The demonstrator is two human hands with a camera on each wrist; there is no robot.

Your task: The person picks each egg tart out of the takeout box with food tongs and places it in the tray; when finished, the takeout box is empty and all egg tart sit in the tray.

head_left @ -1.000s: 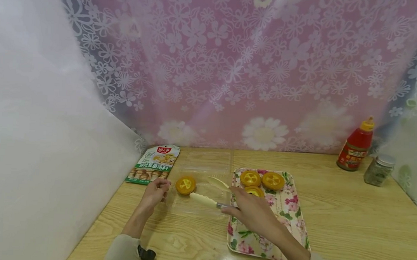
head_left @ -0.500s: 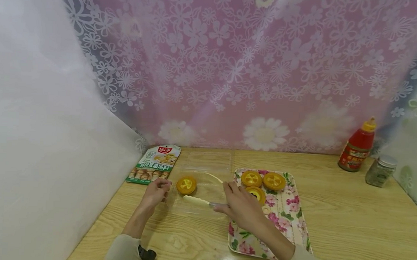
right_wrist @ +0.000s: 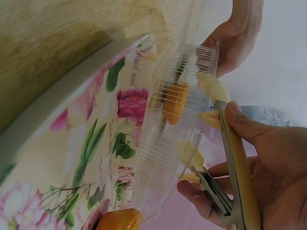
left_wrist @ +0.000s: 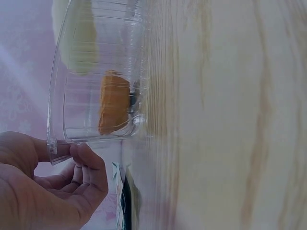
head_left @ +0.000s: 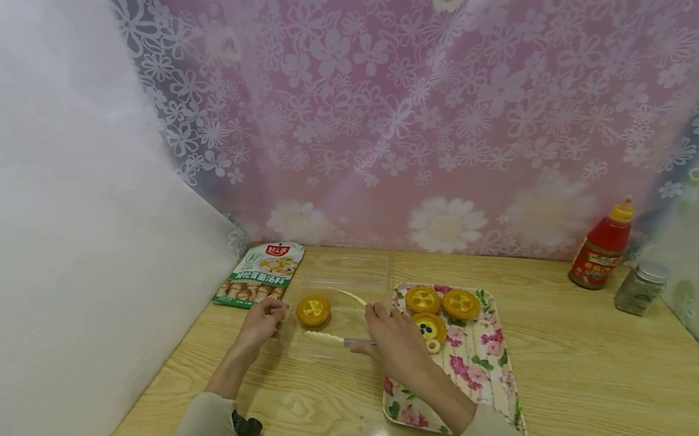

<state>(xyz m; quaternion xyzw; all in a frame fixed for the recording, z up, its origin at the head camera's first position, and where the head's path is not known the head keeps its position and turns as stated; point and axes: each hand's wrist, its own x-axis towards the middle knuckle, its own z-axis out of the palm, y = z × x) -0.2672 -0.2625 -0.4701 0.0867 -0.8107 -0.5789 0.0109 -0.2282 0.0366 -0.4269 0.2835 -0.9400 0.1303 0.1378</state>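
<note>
My left hand (head_left: 261,326) pinches the left rim of a clear plastic box (left_wrist: 79,108) between thumb and fingers. Inside the box, toward its left end, lies one round golden tart (head_left: 313,310) with a yellow top. My right hand (head_left: 399,347) holds a pair of food tongs (right_wrist: 235,158) with steel arms and cream scalloped tips. The tongs are spread over the box, one tip toward its far side and the other toward its near side. Their tips stand apart from each other, with nothing gripped between them. The palm side of the right hand is hidden in the head view.
Right of the box lies a floral tray (head_left: 406,396) bearing three tarts: two behind (head_left: 422,300) and one dotted with dark berries (head_left: 428,325). A green-and-white food packet (head_left: 259,276) lies at back left. A red sauce bottle (head_left: 601,248) and a glass jar (head_left: 641,288) stand at back right.
My right hand has moved left with the tongs, farther over the box, and the tong arms are spread wider. The left hand stays at the rim; the tart lies where it was.
</note>
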